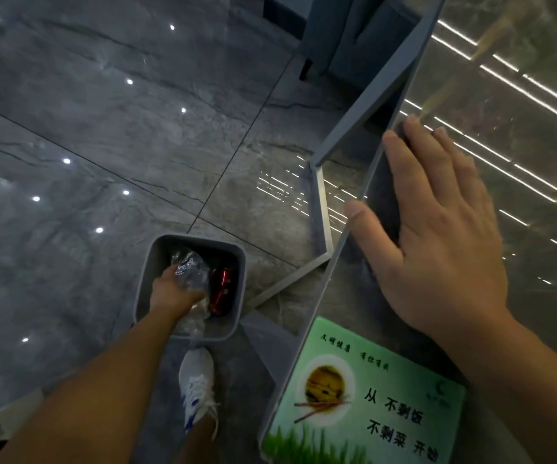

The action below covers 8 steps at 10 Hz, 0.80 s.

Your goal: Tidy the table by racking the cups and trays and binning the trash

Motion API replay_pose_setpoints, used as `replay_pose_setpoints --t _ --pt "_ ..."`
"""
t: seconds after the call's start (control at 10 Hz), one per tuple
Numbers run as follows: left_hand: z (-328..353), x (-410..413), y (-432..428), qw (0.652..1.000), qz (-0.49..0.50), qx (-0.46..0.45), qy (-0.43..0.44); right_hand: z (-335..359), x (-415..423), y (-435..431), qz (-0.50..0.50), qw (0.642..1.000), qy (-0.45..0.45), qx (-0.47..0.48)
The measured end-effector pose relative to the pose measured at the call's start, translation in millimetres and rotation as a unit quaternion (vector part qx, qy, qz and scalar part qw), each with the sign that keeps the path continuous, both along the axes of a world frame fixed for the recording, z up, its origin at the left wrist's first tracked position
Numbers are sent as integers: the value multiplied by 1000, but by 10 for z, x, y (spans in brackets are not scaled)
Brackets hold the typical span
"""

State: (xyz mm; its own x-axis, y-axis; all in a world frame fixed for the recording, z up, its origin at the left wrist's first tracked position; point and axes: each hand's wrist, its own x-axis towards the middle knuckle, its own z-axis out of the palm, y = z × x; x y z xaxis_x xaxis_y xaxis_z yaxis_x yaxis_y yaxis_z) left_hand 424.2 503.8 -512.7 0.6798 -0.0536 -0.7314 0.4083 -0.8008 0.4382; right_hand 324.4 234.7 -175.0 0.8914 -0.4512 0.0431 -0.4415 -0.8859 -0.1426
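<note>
Two hands, two jobs right now. Left hand [175,289] is down inside the grey bin [143,262] on the floor, fingers wrapped round a crumpled clear plastic bottle [191,267], with a red can [220,291] already lying beside it. Right hand [437,236] is flat and spread wide on the table [538,296] edge, holding nothing, near a green sign [364,396]. I'd say just let go low so the bottle doesn't bounce out, and keep that brace while leaning.

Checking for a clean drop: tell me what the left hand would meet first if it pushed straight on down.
Probably the crumpled clear plastic under the left hand, inside the grey bin; depth is unclear.
</note>
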Motion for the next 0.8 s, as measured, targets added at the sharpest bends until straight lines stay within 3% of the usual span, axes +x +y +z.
replay_pose_setpoints --t 0.2,0.4,0.5,0.6,0.7,0.8 --pt "136 24 -4 999 -7 4 -45 7 -4 11 0 1000 -10 4" --pt "392 -29 -13 993 89 -20 -77 31 -3 9 -3 1000 0 5" --pt "419 -127 92 988 110 30 -108 29 -4 13 -2 1000 -6 10" --pt "417 -209 202 993 73 17 -91 19 -3 8 0 1000 -8 14" --pt "480 -258 232 997 -29 6 -71 19 -8 -10 0 1000 -6 1" --pt "567 -289 191 993 -74 13 -92 61 3 2 2 1000 2 5"
